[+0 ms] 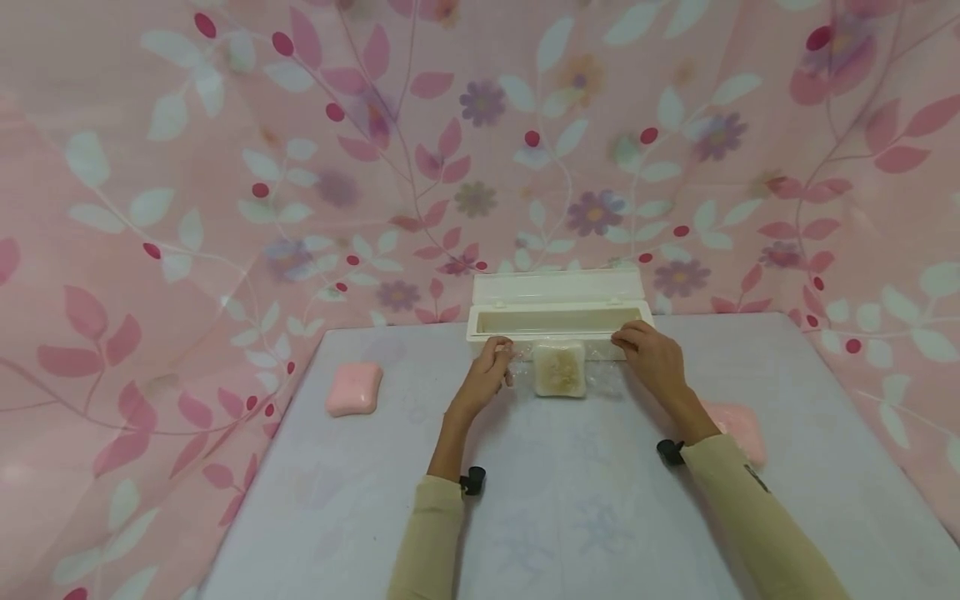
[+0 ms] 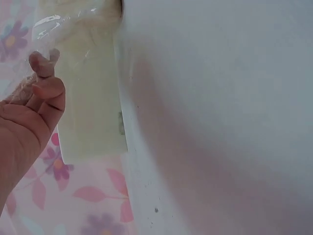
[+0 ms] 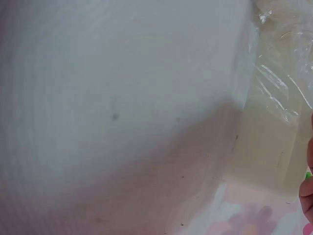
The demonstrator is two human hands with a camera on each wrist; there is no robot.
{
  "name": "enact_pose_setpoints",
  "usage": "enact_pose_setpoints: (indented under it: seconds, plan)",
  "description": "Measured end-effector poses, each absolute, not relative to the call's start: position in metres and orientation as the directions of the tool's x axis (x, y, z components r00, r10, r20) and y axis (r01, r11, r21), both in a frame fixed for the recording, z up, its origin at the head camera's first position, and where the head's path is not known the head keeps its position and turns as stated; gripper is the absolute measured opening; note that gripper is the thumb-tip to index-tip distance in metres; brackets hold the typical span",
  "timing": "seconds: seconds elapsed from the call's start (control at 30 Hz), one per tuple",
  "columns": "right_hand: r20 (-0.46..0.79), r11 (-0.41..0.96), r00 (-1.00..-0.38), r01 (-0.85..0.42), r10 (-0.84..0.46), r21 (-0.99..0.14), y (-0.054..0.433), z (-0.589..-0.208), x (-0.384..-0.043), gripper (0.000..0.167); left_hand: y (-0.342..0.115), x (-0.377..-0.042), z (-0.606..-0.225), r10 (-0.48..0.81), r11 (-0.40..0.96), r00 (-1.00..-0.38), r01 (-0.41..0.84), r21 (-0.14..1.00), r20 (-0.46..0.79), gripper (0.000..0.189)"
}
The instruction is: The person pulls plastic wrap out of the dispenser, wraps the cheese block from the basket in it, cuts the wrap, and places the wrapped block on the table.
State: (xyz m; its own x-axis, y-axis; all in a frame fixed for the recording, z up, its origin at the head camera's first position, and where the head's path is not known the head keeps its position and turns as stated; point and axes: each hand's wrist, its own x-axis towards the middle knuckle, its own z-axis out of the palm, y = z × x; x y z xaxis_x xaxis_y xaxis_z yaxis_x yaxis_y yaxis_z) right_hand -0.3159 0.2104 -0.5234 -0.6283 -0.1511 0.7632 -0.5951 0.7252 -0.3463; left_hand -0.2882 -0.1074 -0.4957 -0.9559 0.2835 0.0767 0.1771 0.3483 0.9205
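Observation:
A cream-white square block with a brownish middle [image 1: 559,372] is at the centre, in front of a long white box [image 1: 475,323] whose lid [image 1: 558,288] stands open. Clear plastic film [image 1: 606,379] spreads out on both sides of the block. My left hand [image 1: 483,379] pinches the film's left side; in the left wrist view that hand [image 2: 32,107] has curled fingers by the crinkled film [image 2: 85,29]. On the other side, my right hand [image 1: 652,358] pinches the film near the box's right end. Only its fingertips [image 3: 307,193] show in the right wrist view, beside the shiny film [image 3: 279,81].
A pink rounded square case [image 1: 355,388] lies on the left of the white-covered table [image 1: 547,533]. Another pink case [image 1: 742,429] is at the right, partly behind my right forearm. Pink floral cloth [image 1: 480,167] hangs behind the table and along its sides.

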Motion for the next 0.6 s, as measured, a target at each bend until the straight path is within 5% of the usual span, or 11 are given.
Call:
enact_pose_setpoints:
  seconds: [0.17,0.37,0.6]
  plan:
    - [0.683,0.716,-0.717,-0.549,-0.138,-0.432,0.207,-0.525,-0.309,0.009,-0.097,-0.288,-0.496,0.279,0.521,-0.954,0.245,0.818,0.108,0.060]
    - [0.459,0.596,-0.877,-0.446,-0.142,-0.668,0.202,-0.524,-0.297,0.010,-0.098,-0.289,-0.497,0.284,0.592,-0.935,0.346,0.728,0.213,0.030]
    - [0.328,0.494,-0.898,-0.435,-0.292,-0.753,0.202,-0.518,-0.286,0.022,-0.097,-0.290,-0.501,0.286,0.612,-0.928,0.369,0.699,0.240,0.016]
